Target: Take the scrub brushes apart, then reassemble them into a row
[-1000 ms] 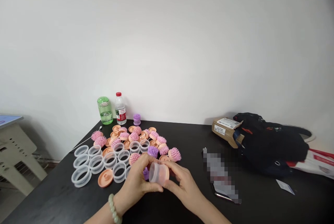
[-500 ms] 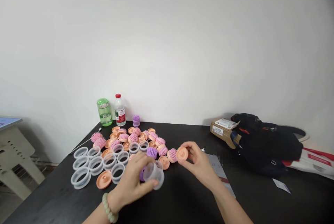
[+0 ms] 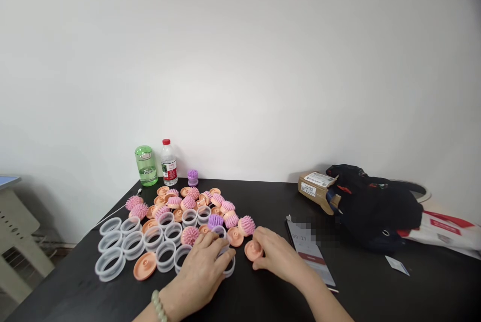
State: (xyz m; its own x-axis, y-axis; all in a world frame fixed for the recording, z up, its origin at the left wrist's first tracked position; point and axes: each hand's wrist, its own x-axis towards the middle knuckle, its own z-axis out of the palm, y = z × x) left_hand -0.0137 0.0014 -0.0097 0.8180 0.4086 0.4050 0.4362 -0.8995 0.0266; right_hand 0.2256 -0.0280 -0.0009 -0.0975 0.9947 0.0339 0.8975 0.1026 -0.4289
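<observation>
My left hand (image 3: 201, 264) is low over the black table, its fingers closed around a clear plastic ring (image 3: 229, 268) and hiding much of it. Another clear ring (image 3: 183, 258) stands beside that hand. With thumb and fingers my right hand (image 3: 276, 254) grips an orange round cap (image 3: 253, 250) with a small central peg. Close by lie a second orange cap (image 3: 235, 237) and a pink bristle brush head (image 3: 246, 225). A purple bristle head (image 3: 215, 221) rests just beyond my left fingers. Several clear rings (image 3: 109, 264) stand in rows to the left.
Behind the rings is a pile of pink brush heads (image 3: 188, 203) and orange caps. A green bottle (image 3: 147, 168), a water bottle (image 3: 169, 164) and a purple brush (image 3: 193, 178) stand near the wall. To the right are a tablet (image 3: 313, 257), a cardboard box (image 3: 315, 189) and a dark bag (image 3: 379, 217).
My left hand has lowered the clear plastic to the table and turned palm-down. My right hand has brought the orange cap down and slightly left. The whole view has shifted a little.
</observation>
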